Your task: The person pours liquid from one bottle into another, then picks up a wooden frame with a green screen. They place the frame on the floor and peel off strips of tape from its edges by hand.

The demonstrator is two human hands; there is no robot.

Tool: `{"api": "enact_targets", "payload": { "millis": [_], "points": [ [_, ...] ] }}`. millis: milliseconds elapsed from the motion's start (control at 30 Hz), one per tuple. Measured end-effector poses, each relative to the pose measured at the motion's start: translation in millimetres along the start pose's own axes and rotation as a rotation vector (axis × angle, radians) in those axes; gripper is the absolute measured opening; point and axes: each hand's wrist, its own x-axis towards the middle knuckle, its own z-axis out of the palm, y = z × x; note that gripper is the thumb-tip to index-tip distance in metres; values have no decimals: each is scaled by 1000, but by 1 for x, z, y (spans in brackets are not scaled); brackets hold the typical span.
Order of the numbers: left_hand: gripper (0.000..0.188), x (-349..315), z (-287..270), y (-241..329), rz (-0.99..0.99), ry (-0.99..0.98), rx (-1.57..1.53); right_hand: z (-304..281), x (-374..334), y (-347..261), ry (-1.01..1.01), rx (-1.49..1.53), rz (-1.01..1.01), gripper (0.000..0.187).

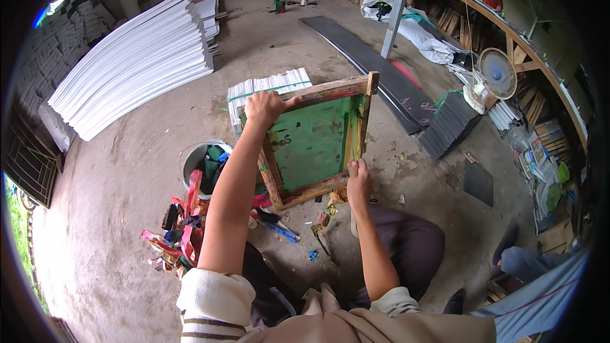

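Observation:
A wooden-framed printing screen [309,143] with stained green mesh stands tilted up in front of me. My left hand [265,109] is closed over its upper left corner, thumb along the top rail. Lower down, my right hand [359,181] is curled round the right rail near the bottom corner; its inner fingers are partly hidden. Beneath the frame lie a crumpled yellowish rag [338,197] and a blue-handled tool [283,231]. Left of my left forearm are a bucket [192,166] with dark cloths in it and a heap of red and dark rags [184,238].
Behind the frame sits a strapped stack of white sheets [270,84]. A large white sheet pile [136,67] is at left. Long dark sheets [368,67], a metal post [397,13] and a fan [497,74] stand right. Another person's leg [534,263] is at lower right.

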Motion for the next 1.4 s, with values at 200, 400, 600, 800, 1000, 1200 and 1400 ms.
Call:
{"api": "enact_targets", "payload": {
  "millis": [200,400,600,800,1000,1200,1400],
  "points": [
    [91,4,-1,-7,-13,-27,-13,-1,-15,-3,123,-353,-128,24],
    [91,0,-3,-10,-20,-28,3,19,37,-4,439,195,-235,15],
    [91,6,2,11,-4,-52,-51,59,133,52,445,892,472,25],
    [90,6,6,-20,-49,100,34,84,153,33,-277,269,542,58],
    [85,24,22,-7,-8,146,-16,81,205,66,-365,-280,380,54],
    [77,38,36,-29,242,341,26,83,202,44,-488,-517,279,51],
    [79,50,42,-19,173,275,37,87,212,49,-418,-489,307,45]
  ]
}}
